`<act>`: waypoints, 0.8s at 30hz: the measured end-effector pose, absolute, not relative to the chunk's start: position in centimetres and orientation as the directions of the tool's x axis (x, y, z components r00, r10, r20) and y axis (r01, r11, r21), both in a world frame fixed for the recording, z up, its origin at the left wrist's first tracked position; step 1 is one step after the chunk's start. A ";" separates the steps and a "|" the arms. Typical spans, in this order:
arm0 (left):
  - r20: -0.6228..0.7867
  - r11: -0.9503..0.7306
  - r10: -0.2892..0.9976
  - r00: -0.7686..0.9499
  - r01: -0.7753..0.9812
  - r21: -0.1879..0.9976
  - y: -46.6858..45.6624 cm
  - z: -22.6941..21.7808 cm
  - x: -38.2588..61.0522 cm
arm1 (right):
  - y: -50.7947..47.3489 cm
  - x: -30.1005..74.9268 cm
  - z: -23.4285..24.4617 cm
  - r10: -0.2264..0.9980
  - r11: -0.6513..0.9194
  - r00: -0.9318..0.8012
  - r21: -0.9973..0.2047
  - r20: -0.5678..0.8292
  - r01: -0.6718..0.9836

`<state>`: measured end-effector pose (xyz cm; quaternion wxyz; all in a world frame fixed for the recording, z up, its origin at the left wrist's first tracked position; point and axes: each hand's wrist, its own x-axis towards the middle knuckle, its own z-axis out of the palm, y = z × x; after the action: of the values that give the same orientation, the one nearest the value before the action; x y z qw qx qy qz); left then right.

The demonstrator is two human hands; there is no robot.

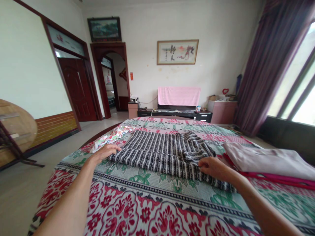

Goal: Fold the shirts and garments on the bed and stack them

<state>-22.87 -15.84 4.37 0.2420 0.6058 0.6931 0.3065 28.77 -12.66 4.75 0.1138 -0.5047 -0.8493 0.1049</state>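
A black-and-white striped knit garment point(152, 149), which looks like a sweater, lies spread on the patterned cloth point(147, 206). One part of it is folded over and rumpled on the right, and a strip reaches out past my right wrist. At its left edge is my left hand point(105, 153), fingers stretched out and fingertips at the fabric. My right hand point(210, 166) has its fingers curled closed on the folded part near the front right; the fingertips are partly hidden.
To the right lie folded clothes, a pale one point(273, 160) over a red one point(275, 178). A crumpled printed cloth point(113, 137) lies beyond my left hand. Farther back stand a low black cabinet point(204, 117) and a screen under a pink cloth point(179, 95). A round wooden tabletop point(17, 127) leans at left.
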 end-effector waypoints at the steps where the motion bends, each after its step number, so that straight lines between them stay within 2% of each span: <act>1: 0.025 0.090 0.987 -0.158 0.681 0.727 -16.0 4.5 -22.8 | -12.7 28.8 4.7 0.878 0.474 -0.470 -0.291 0.087 0.831; 6: 0.001 0.120 0.986 -0.170 0.700 0.704 -15.8 4.1 -23.0 | -12.6 28.7 4.6 0.879 0.472 -0.470 -0.290 0.082 0.832; 13: -0.036 0.139 0.990 -0.138 0.874 0.466 -14.5 3.5 -22.5 | -13.2 28.4 5.0 0.909 0.406 -0.416 -0.197 -0.012 0.892; 16: 0.015 0.162 0.984 -0.178 0.927 0.337 -14.2 3.8 -21.4 | -13.4 28.0 5.6 0.906 0.422 -0.417 -0.197 0.067 0.885; 19: 0.204 0.155 0.960 -0.194 0.969 0.191 -13.9 4.0 -19.4 | -13.5 27.1 5.7 0.887 0.444 -0.399 -0.194 0.230 0.875; 22: 0.342 0.011 0.938 -0.053 0.992 0.126 -13.5 3.4 -16.7 | -13.7 25.9 4.8 0.819 0.533 -0.439 -0.205 0.370 0.821; 24: 0.324 -0.074 0.946 0.027 0.989 0.132 -13.2 2.7 -14.8 | -13.9 25.2 3.8 0.764 0.616 -0.507 -0.216 0.398 0.758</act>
<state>-14.78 -13.24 2.65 -0.0648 0.7137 0.6775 0.1654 25.17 -13.94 3.80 0.2328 -0.4383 -0.8681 0.0069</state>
